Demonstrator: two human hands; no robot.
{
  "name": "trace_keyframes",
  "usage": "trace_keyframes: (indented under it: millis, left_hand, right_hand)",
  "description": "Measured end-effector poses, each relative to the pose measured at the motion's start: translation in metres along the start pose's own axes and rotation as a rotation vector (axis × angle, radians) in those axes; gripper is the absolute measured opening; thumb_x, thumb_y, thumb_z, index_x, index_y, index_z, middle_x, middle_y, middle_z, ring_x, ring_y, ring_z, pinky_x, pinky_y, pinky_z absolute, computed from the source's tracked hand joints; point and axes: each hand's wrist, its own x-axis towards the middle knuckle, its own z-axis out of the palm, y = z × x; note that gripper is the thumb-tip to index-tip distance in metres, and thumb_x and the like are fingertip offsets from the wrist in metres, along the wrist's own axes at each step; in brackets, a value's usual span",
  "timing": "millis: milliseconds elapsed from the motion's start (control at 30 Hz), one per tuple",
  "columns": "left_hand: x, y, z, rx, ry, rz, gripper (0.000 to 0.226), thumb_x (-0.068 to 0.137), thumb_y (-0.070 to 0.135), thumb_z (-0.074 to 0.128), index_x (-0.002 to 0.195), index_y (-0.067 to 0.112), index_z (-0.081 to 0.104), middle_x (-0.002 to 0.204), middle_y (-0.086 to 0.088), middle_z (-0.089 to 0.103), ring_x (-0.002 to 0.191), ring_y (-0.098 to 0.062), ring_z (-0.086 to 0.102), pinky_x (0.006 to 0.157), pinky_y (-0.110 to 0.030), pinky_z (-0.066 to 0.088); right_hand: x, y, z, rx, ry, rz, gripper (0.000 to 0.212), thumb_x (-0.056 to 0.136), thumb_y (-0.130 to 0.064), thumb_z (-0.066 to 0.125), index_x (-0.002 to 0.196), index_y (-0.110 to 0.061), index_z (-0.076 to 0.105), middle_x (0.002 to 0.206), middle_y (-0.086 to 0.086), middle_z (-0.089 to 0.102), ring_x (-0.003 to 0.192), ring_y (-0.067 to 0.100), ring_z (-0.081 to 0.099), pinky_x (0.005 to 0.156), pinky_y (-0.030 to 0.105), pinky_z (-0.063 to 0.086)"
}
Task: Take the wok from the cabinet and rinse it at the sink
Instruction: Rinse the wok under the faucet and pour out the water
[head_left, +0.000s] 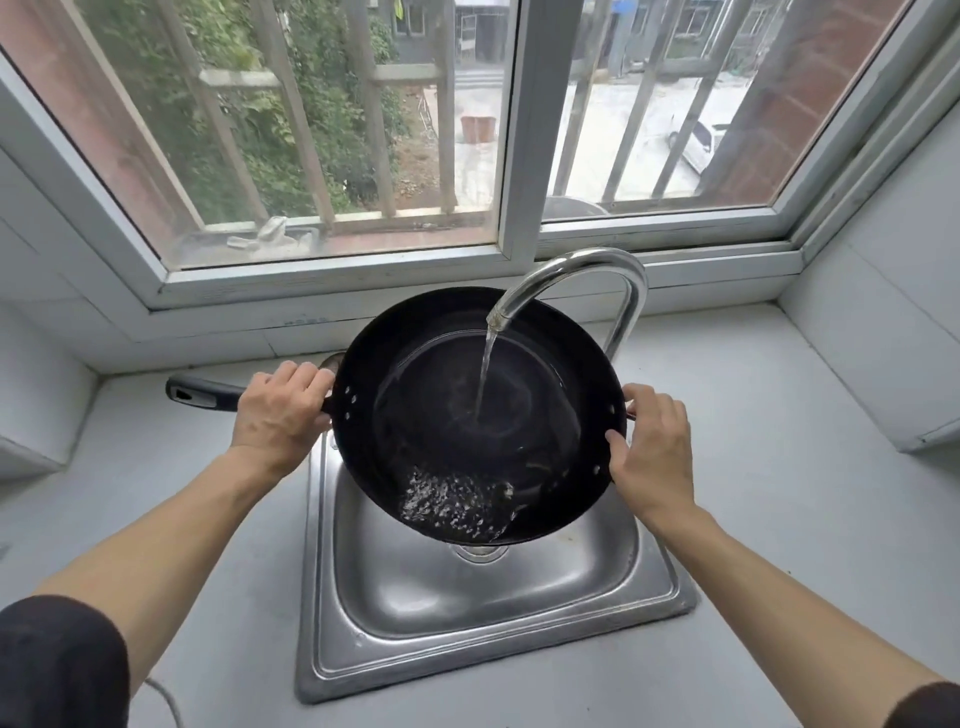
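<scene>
The wok (441, 415) is gripped by the left hand (280, 410) and right hand (652, 452), tilted under the faucet (582, 275) so water drains into the sink (467, 649).

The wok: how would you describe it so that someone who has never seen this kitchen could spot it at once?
Start at the steel sink set in the pale counter below the window. Above it, under the running curved tap, the wok is held tilted by both hands, the left hand on its long handle and the right hand at the opposite rim. It is the only black, round thing there, with water pooling in it.
</scene>
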Motion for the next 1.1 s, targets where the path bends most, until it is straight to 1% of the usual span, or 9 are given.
trace_keyframes:
  millis: [200, 400, 567, 767, 900, 1000, 1100]
  left_hand:
    - [-0.01, -0.023, 0.001, 0.047, 0.05, -0.006, 0.016, 0.072, 0.015, 0.06, 0.086, 0.011, 0.055, 0.076, -0.009, 0.057, 0.072, -0.033, 0.054, 0.055, -0.04, 0.036]
    - [-0.025, -0.041, -0.006, 0.076, 0.051, -0.015, 0.011, 0.074, 0.014, 0.058, 0.084, 0.01, 0.056, 0.076, -0.01, 0.058, 0.071, -0.034, 0.053, 0.056, -0.04, 0.034]
    - [-0.034, -0.053, -0.012, 0.096, 0.029, -0.032, 0.013, 0.069, 0.01, 0.056, 0.082, 0.009, 0.054, 0.077, -0.01, 0.057, 0.07, -0.034, 0.052, 0.055, -0.04, 0.032]
    - [-0.032, -0.065, -0.021, 0.114, 0.012, -0.096, 0.009, 0.071, 0.011, 0.055, 0.079, 0.009, 0.052, 0.077, -0.012, 0.055, 0.072, -0.035, 0.051, 0.057, -0.041, 0.032]
    - [-0.029, -0.069, -0.026, 0.125, 0.005, -0.123, 0.011, 0.071, 0.011, 0.056, 0.08, 0.008, 0.051, 0.077, -0.012, 0.055, 0.073, -0.035, 0.051, 0.058, -0.04, 0.03]
    - [-0.03, -0.073, -0.031, 0.118, -0.01, -0.151, 0.01, 0.072, 0.011, 0.055, 0.082, 0.008, 0.052, 0.078, -0.013, 0.055, 0.074, -0.035, 0.05, 0.059, -0.041, 0.03]
    - [-0.033, -0.077, -0.036, 0.126, -0.028, -0.152, 0.01, 0.073, 0.012, 0.054, 0.082, 0.007, 0.053, 0.079, -0.014, 0.057, 0.075, -0.036, 0.051, 0.059, -0.042, 0.031]
  right_hand:
    - [0.007, -0.014, 0.018, 0.021, -0.028, -0.001, 0.043, 0.076, -0.001, 0.072, 0.114, -0.015, 0.055, 0.099, 0.004, 0.058, 0.095, 0.026, 0.048, 0.086, 0.04, 0.044]
    - [0.01, -0.027, 0.033, 0.054, -0.059, -0.015, 0.042, 0.077, -0.003, 0.072, 0.111, -0.018, 0.053, 0.1, 0.003, 0.056, 0.096, 0.024, 0.047, 0.088, 0.04, 0.045]
    - [0.017, -0.037, 0.046, 0.076, -0.067, -0.03, 0.037, 0.078, -0.003, 0.071, 0.106, -0.018, 0.051, 0.1, 0.004, 0.056, 0.099, 0.026, 0.047, 0.089, 0.042, 0.044]
    - [0.03, -0.047, 0.059, 0.12, -0.018, -0.053, 0.038, 0.077, -0.001, 0.07, 0.102, -0.019, 0.048, 0.095, 0.002, 0.052, 0.093, 0.022, 0.043, 0.085, 0.039, 0.042]
    - [0.04, -0.05, 0.064, 0.162, 0.013, -0.074, 0.038, 0.076, 0.0, 0.07, 0.101, -0.018, 0.048, 0.095, -0.001, 0.048, 0.093, 0.023, 0.044, 0.084, 0.041, 0.042]
    - [0.044, -0.053, 0.069, 0.195, 0.022, -0.099, 0.039, 0.073, 0.002, 0.069, 0.101, -0.017, 0.05, 0.095, 0.001, 0.051, 0.092, 0.023, 0.044, 0.081, 0.036, 0.039]
    - [0.045, -0.056, 0.075, 0.2, 0.006, -0.106, 0.04, 0.072, 0.003, 0.07, 0.102, -0.017, 0.051, 0.094, 0.001, 0.052, 0.09, 0.022, 0.045, 0.078, 0.027, 0.03]
